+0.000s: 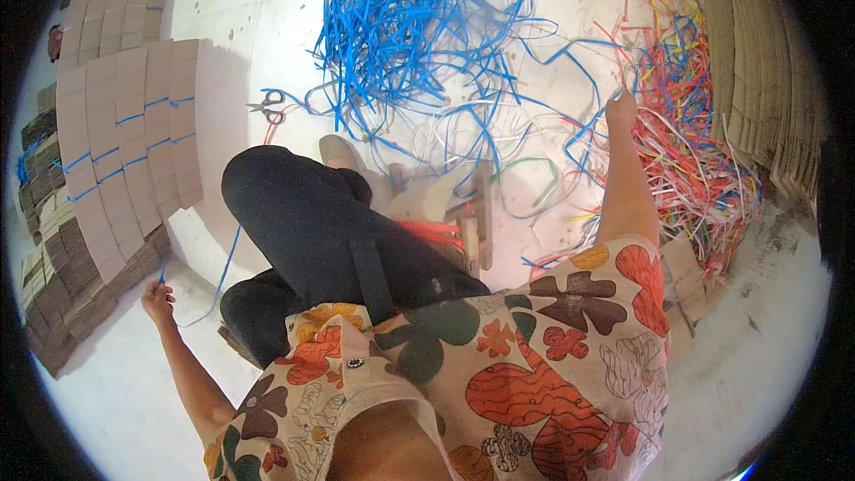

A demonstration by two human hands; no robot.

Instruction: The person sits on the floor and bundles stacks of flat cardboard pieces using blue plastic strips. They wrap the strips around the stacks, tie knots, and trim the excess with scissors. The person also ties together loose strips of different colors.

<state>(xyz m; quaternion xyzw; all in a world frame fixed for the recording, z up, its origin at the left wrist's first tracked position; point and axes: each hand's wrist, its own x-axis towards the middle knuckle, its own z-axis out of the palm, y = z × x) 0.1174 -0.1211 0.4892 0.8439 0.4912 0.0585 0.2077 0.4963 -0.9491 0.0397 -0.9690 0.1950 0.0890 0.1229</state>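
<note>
My left hand [158, 300] is out at the lower left beside a stack of cardboard, its fingers pinched on a thin blue strap. A length of blue strap [230, 258] curves between that hand and my bent knee. Far to the right, my right hand [622, 111] is raised with the arm stretched out, closed on another part of blue strap [583, 131]. It is at the edge of a heap of mixed red, white, yellow and blue straps [681, 147]. A large tangle of blue straps [392, 27] lies on the floor ahead of me.
Scissors [267, 107] with dark handles lie on the floor [223, 9] left of the tangle. Cardboard bundles tied with blue strap [129, 160] stand at the left. Tall cardboard stacks [766, 62] rise at the right. A wooden piece [484, 214] is near my legs.
</note>
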